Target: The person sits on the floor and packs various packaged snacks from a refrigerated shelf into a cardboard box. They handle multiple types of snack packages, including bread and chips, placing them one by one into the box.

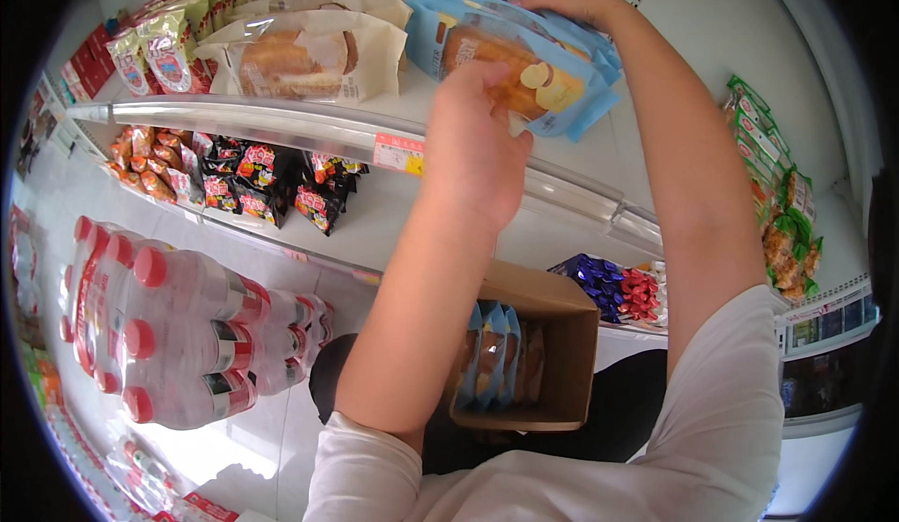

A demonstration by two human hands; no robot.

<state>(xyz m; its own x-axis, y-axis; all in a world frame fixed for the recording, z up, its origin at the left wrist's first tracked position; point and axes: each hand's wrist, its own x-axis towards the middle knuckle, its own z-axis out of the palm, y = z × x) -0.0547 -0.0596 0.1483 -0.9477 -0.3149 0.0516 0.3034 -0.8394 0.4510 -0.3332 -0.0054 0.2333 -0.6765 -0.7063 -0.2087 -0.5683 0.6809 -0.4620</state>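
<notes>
A row of light-blue packets of bread point(562, 93) stands on the upper shelf, between my two hands. My left hand point(481, 143) is at the front packet, fingers curled against its face and lower edge. Behind the row, my right hand point(576, 4) rests on the rear packets, with its fingertips over their top edges. An open cardboard box point(555, 353) sits low before me, between my legs. Inside it stand several more blue bread packets point(491, 353).
Beige bread packets point(302, 58) and red-and-yellow snack bags point(168, 51) line the shelf at left. A clear rail with a price tag point(399, 152) edges it. Below are black snack bags point(256, 171). Shrink-wrapped bottles point(189, 311) stand on the floor; green-edged packets point(772, 178) are at right.
</notes>
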